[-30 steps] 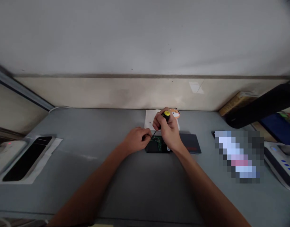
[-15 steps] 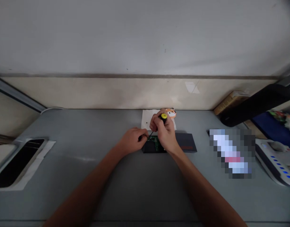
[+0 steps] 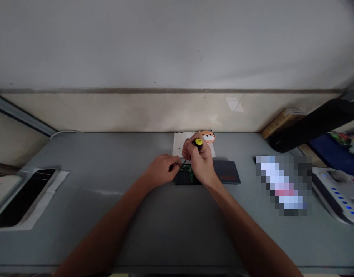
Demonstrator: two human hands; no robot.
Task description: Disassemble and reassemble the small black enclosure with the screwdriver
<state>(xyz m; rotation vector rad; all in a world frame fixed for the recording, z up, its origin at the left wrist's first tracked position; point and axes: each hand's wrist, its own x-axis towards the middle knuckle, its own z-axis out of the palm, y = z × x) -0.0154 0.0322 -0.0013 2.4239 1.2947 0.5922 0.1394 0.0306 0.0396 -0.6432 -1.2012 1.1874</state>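
My right hand (image 3: 202,159) is wrapped round a screwdriver (image 3: 198,143) with a black handle and a yellow end cap. Its thin shaft slants down and left to the upper-left part of a green circuit board (image 3: 190,172), which lies in a flat black casing (image 3: 182,179). At the casing's upper-left corner, my left hand (image 3: 163,170) has its fingertips pinched together close to the screwdriver tip. Something small and dark shows between those fingers, too little to name. My right hand covers the right part of the board.
A dark box (image 3: 230,172) lies right of the casing, white paper (image 3: 178,144) with a fox-face item (image 3: 208,135) behind it. A phone (image 3: 24,198) lies left. At right are a black cylinder (image 3: 315,125), a blurred-out object (image 3: 283,186) and a power strip (image 3: 338,196).
The view has tilted very slightly, so everything sits a few pixels higher. Both hands and the screwdriver keep nearly the same pose over the board.
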